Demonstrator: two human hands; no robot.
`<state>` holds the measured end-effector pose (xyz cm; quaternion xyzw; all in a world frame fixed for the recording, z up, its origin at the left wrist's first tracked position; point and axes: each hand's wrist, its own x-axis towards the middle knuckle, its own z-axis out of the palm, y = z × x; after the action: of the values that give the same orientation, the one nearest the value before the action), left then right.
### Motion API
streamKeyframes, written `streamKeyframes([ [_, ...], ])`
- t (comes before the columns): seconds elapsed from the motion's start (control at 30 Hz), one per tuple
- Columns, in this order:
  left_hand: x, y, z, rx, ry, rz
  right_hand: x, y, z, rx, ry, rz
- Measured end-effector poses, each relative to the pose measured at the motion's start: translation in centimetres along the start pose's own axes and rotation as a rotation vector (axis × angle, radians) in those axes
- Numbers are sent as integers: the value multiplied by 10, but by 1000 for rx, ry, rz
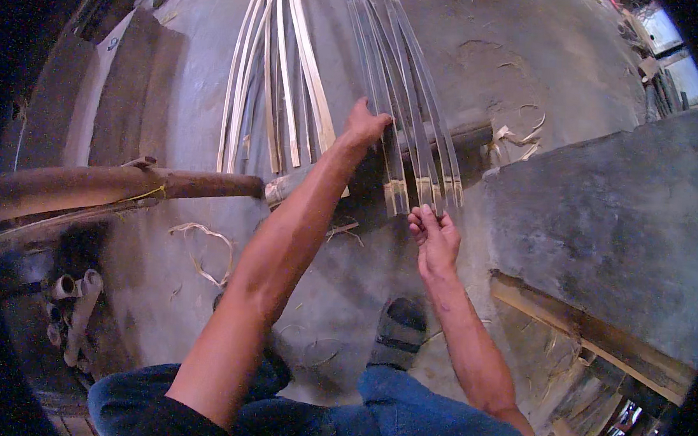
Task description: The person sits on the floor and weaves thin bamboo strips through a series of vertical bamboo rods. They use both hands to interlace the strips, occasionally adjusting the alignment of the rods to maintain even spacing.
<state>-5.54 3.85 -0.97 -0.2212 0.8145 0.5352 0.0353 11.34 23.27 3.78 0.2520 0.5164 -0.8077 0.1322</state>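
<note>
My right hand [437, 239] is closed, with thumb and fingers pinching the near end of a bamboo strip in the dark-skinned bundle of long bamboo strips [421, 135]. Farther up that bundle, my left hand [365, 127] reaches to its left edge. Its thumb and forefinger are spread apart, and its other fingers are mostly hidden. The near ends of the dark strips rest over a thick round pole [471, 141] lying crosswise. Left of them, a second group of pale bamboo strips [302, 68] fans out along the floor, its near ends close to the pole's left part.
A brown log [132, 189] lies at left, above several short tubes [80, 304]. At right stands a grey slab [605, 229] with a wooden beam [585, 333] along its near edge. Curled shavings [524, 136] lie beyond the pole. My sandalled foot [401, 329] is below.
</note>
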Motion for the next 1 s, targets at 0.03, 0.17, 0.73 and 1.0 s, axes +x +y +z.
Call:
streamKeyframes([
  [0.03,-1,-5,-4,-29,-24,-33,-1,-1,0,13,-22,44],
  [0.17,-47,22,15,370,314,115,3,-5,-15,36,-53,128],
  [0.73,-59,12,10,690,59,600,-3,-8,-21,45,-50,81],
  [1.0,-60,12,12,680,61,623,0,-7,-16,20,-31,5],
])
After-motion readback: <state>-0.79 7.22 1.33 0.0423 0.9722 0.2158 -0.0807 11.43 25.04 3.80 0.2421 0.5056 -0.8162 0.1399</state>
